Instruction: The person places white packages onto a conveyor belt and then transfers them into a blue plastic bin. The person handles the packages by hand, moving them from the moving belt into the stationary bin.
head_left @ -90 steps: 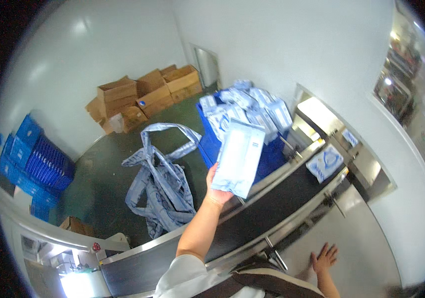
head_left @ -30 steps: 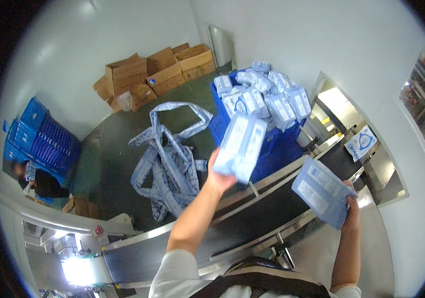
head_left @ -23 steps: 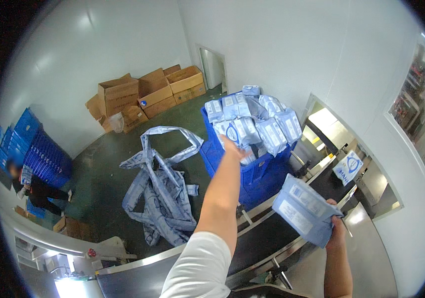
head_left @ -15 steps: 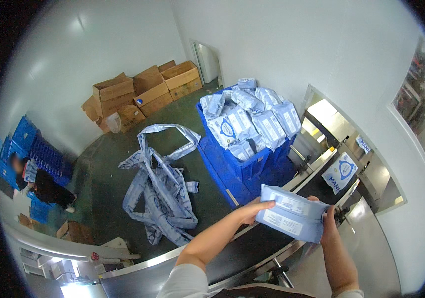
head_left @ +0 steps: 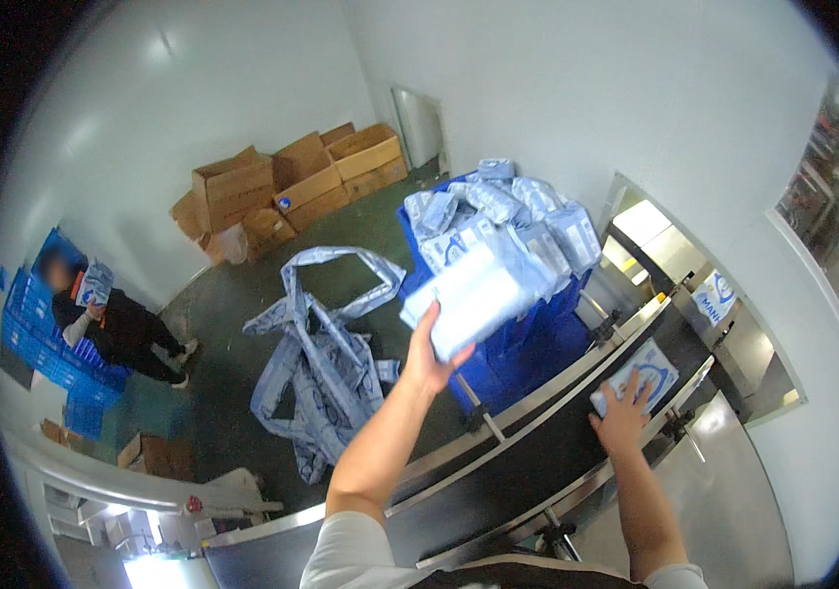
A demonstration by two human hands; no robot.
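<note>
My left hand [head_left: 431,359] grips a pale blue-and-white plastic packet [head_left: 479,298], raised in front of the heaped blue crate [head_left: 494,334]. On the black conveyor belt [head_left: 576,434] lies another packet [head_left: 668,365] with a blue print. My right hand [head_left: 624,413] rests on its near part, fingers spread. Farther along the belt, by the wall opening, a third packet [head_left: 712,297] is seen. Several similar packets [head_left: 537,199] are piled above the crate's rim.
Long strips of blue-grey film [head_left: 326,393] lie tangled on the green floor. Cardboard boxes [head_left: 233,191] line the back wall. At the far left a person [head_left: 115,319] holds a packet beside stacked blue crates [head_left: 37,324]. Metal rails [head_left: 527,417] edge the belt.
The packet both hands held is now apart from my right hand. My left hand has a packet up and left near the crate; my right hand has come down onto one on the belt.
</note>
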